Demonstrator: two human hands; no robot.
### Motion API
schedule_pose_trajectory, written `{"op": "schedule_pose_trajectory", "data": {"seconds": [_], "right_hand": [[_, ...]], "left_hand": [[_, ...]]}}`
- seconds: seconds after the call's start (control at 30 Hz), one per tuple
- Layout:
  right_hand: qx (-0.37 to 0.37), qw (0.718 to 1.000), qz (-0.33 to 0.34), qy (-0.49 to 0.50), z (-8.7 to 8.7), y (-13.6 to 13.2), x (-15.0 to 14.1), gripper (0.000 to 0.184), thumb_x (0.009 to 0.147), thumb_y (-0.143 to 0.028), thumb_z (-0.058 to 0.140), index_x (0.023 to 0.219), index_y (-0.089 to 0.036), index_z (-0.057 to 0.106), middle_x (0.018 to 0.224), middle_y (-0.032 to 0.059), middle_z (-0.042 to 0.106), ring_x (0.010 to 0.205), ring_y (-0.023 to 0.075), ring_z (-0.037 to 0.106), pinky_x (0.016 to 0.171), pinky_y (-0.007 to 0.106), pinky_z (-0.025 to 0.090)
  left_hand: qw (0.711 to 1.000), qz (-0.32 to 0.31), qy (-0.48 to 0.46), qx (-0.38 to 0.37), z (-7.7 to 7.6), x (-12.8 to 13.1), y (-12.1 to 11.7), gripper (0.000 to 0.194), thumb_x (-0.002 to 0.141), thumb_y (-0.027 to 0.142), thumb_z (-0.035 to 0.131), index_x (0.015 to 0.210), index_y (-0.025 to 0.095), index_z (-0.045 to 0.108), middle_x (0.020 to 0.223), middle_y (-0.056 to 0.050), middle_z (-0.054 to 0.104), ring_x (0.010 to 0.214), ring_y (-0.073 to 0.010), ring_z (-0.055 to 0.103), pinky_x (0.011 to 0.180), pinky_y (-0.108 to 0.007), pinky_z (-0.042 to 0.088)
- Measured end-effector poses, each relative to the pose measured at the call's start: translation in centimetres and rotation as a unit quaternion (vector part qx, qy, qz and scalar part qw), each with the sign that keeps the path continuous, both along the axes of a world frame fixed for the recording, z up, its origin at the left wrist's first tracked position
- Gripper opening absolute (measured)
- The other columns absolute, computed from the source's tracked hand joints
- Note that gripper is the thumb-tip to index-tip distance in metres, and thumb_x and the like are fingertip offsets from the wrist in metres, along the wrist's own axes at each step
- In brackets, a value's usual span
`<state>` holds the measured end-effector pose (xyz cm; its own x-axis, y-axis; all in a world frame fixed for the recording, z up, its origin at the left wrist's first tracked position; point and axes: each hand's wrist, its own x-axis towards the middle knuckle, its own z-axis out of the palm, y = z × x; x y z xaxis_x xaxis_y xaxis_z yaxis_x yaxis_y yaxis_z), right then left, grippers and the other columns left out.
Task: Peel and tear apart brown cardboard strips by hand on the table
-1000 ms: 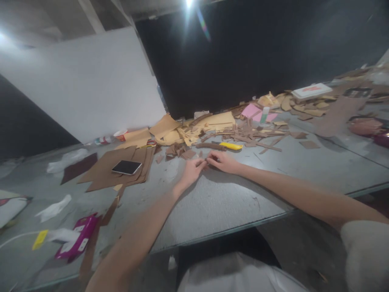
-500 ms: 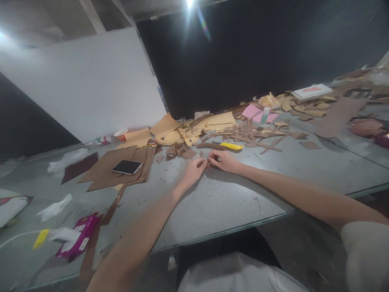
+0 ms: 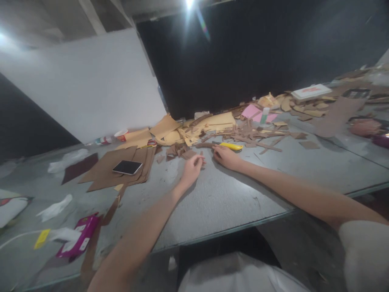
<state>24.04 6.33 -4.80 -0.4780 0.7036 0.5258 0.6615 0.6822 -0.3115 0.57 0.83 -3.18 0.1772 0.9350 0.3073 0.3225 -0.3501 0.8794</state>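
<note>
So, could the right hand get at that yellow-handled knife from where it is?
Probably yes: the right hand is just on the near side of the yellow-handled knife, and nothing seems to block the way.

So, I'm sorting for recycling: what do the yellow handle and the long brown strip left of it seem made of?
Yellow handle: probably smooth plastic, judging by its bright, even colour, though painted metal is possible.
Brown strip: perhaps leather or card, matt, from its dull surface; blur hides any grain.
</note>
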Motion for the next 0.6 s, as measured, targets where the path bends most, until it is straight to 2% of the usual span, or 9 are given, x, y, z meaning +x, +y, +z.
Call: {"op": "schedule_pose_trajectory", "data": {"seconds": [0.1,0.27,0.33,0.47,0.6], "right_hand": [[-0.017,1.0,0.012,-0.012,0.6,-0.5,-0.2,0.011,0.104,-0.018,0.055,0.098,-0.021,0.064,0.116,0.0156,0.077,0.113,0.0308,0.07,0.101,0.045,0.054],[-0.026,0.999,0.022,-0.012,1.7,-1.6,-0.6,0.011,0.106,-0.023,0.055,0.1,-0.021,0.065,0.103,0.0114,0.075,0.099,0.0271,0.068,0.091,0.038,0.052],[-0.016,1.0,0.021,0.0,1.7,-1.8,-0.8,0.012,0.105,-0.022,0.054,0.1,-0.021,0.066,0.101,0.0107,0.075,0.099,0.0275,0.067,0.092,0.039,0.051],[0.017,1.0,0.003,0.01,1.2,-1.8,-1.0,0.012,0.104,-0.021,0.056,0.096,-0.02,0.065,0.111,0.0132,0.075,0.111,0.0304,0.064,0.101,0.044,0.048],[-0.031,0.999,-0.005,-0.014,1.0,-1.7,-0.9,0.011,0.102,-0.021,0.057,0.098,-0.02,0.066,0.101,0.0118,0.075,0.097,0.0277,0.066,0.089,0.039,0.05]], "left_hand": [[1.0,0.013,0.011,0.009,0.0,-0.1,0.1,0.025,0.105,0.04,0.057,0.107,0.02,0.073,0.095,-0.01,0.08,0.09,-0.0221,0.076,0.08,-0.035,0.061],[0.999,0.03,0.028,0.028,0.2,0.0,-0.1,0.022,0.106,0.035,0.057,0.107,0.02,0.073,0.095,-0.009,0.08,0.088,-0.0223,0.077,0.078,-0.034,0.06],[0.998,0.037,0.036,0.039,0.3,0.0,-0.2,0.02,0.105,0.032,0.056,0.106,0.02,0.073,0.094,-0.009,0.08,0.086,-0.0219,0.077,0.076,-0.033,0.059],[0.995,0.044,0.061,0.069,0.5,0.0,-0.3,0.018,0.105,0.024,0.054,0.105,0.021,0.072,0.095,-0.007,0.081,0.089,-0.0212,0.077,0.082,-0.034,0.06],[0.982,0.055,0.121,0.137,0.6,-0.2,-0.3,0.019,0.102,0.015,0.054,0.107,0.021,0.071,0.105,-0.008,0.078,0.102,-0.0229,0.074,0.095,-0.039,0.059]]}}
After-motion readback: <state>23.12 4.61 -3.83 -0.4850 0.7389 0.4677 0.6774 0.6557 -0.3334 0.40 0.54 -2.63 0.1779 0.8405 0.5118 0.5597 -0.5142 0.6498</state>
